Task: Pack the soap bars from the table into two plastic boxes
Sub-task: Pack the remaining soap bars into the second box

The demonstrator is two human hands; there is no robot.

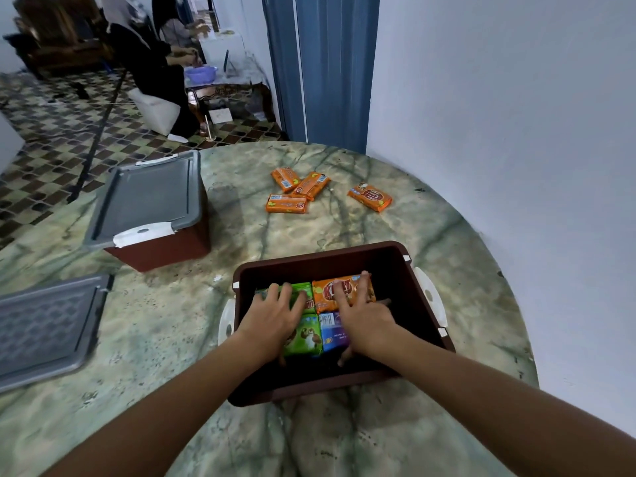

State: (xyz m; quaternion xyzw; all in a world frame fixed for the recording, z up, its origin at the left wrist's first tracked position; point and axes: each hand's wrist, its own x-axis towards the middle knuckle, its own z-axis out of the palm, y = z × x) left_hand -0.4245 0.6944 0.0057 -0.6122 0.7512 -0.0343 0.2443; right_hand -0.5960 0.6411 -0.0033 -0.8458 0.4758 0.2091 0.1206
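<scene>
We press our left hand (275, 313) flat on green-wrapped soap bars (303, 333) and our right hand (361, 313) on the orange-wrapped bar (327, 292), fingers straight, gripping nothing, inside the open brown plastic box (395, 259).

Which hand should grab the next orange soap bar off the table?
Probably the right hand: the lone orange bar lies beyond the open box on its side.

We see four orange soap bars (311, 191) lying flat beyond the open brown box (395, 266), which holds green, orange and blue bars.
</scene>
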